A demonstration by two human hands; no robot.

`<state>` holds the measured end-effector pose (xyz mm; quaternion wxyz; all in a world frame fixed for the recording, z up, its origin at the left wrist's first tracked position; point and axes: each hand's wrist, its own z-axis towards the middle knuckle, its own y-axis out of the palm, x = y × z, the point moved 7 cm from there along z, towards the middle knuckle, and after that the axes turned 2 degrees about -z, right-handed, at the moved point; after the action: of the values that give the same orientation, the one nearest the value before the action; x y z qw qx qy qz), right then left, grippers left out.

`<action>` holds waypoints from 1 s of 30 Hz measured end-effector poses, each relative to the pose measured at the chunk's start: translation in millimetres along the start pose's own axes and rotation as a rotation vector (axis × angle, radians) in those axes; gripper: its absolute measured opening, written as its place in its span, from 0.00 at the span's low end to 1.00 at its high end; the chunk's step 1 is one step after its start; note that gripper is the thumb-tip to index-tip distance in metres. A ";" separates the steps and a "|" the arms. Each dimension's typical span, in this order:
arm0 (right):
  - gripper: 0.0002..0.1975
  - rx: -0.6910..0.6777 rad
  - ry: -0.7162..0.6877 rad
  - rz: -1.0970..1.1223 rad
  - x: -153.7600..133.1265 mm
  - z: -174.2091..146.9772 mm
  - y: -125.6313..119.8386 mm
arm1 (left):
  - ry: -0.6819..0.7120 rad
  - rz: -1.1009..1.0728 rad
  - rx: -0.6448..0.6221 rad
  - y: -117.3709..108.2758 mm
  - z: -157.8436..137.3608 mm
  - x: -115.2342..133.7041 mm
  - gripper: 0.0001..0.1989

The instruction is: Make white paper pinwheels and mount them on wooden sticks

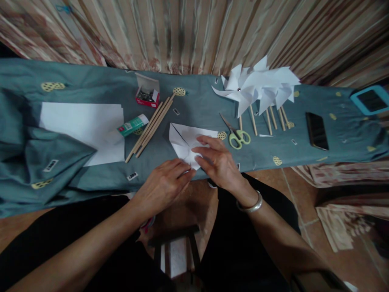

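I see finished pinwheels (263, 81) by the far edge of the table (200, 97), left hand (167, 178) and right hand (219, 162) pinching unassembled paper (178, 142).

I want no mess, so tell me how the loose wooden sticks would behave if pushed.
The wooden sticks look slim and straight, so they'd likely be stiff and light. No band shows around them, so a push would probably spread them apart. Lying on the teal cloth, they may also roll.
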<state>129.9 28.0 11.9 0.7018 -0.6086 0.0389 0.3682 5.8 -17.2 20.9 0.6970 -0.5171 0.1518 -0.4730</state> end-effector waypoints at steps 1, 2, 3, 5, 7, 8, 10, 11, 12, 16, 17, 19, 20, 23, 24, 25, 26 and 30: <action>0.12 -0.006 -0.014 -0.006 -0.8 -0.7 1.0 | -0.003 0.000 -0.005 0.4 -0.1 -0.2 0.08; 0.12 -0.014 -0.022 -0.010 -1.2 -1.4 2.2 | -0.007 -0.002 -0.010 0.9 -0.3 -0.5 0.08; 0.13 -0.020 -0.025 -0.015 -1.3 -2.3 3.5 | -0.010 -0.004 -0.014 1.5 -0.4 -0.8 0.09; 0.14 -0.036 -0.029 -0.025 -1.8 -4.5 6.4 | -0.013 -0.005 -0.013 1.9 -0.6 -1.0 0.09; 0.15 -0.049 -0.037 -0.039 -3.5 -7.1 9.6 | -0.016 -0.003 -0.007 1.5 -0.4 -0.9 0.09; 0.16 -0.053 -0.037 -0.049 -4.7 -8.4 11.1 | -0.019 -0.004 -0.004 1.1 -0.1 -0.9 0.09; 0.18 -0.052 -0.028 -0.077 -6.8 -10.9 13.8 | -0.034 -0.012 -0.002 0.1 0.9 -1.0 0.08; 0.18 -0.049 -0.022 -0.095 -7.9 -12.0 15.1 | -0.042 -0.020 -0.005 -0.4 1.6 -1.1 0.08; 0.18 -0.044 -0.021 -0.113 -9.1 -13.0 16.3 | -0.052 -0.029 -0.006 -0.9 2.3 -1.3 0.07; 0.16 -0.032 -0.033 -0.162 -13.8 -16.4 22.0 | -0.064 -0.047 0.004 -1.3 4.0 -2.1 0.08; 0.17 -0.034 -0.041 -0.166 -15.1 -17.1 23.4 | -0.058 -0.041 0.012 -0.9 4.1 -2.1 0.08; 0.18 -0.046 -0.058 -0.169 -17.7 -18.3 25.5 | -0.044 -0.016 0.017 1.1 3.9 -2.4 0.08; 0.18 -0.052 -0.063 -0.168 -18.5 -18.5 25.6 | -0.040 -0.002 0.010 2.8 3.7 -2.8 0.08; 0.18 -0.050 -0.044 -0.145 -15.0 -15.9 20.1 | -0.028 0.018 -0.001 5.5 3.5 -3.3 0.08; 0.18 -0.039 -0.032 -0.132 -11.5 -13.7 16.4 | -0.020 0.017 0.006 4.7 3.7 -2.7 0.08; 0.19 -0.025 -0.017 -0.121 -6.6 -10.7 12.1 | -0.012 0.013 0.015 3.4 3.9 -2.1 0.08; 0.20 -0.005 0.001 -0.116 -0.4 -7.0 7.3 | -0.005 0.006 0.022 1.8 4.1 -1.7 0.08; 0.23 0.020 0.084 -0.163 28.4 9.2 -7.1 | -0.001 -0.034 0.009 -4.1 4.8 -4.3 0.09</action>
<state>150.9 49.5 5.9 0.7330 -0.6178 0.0223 0.2836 4.9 -11.0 25.3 0.6914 -0.5165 0.1406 -0.4853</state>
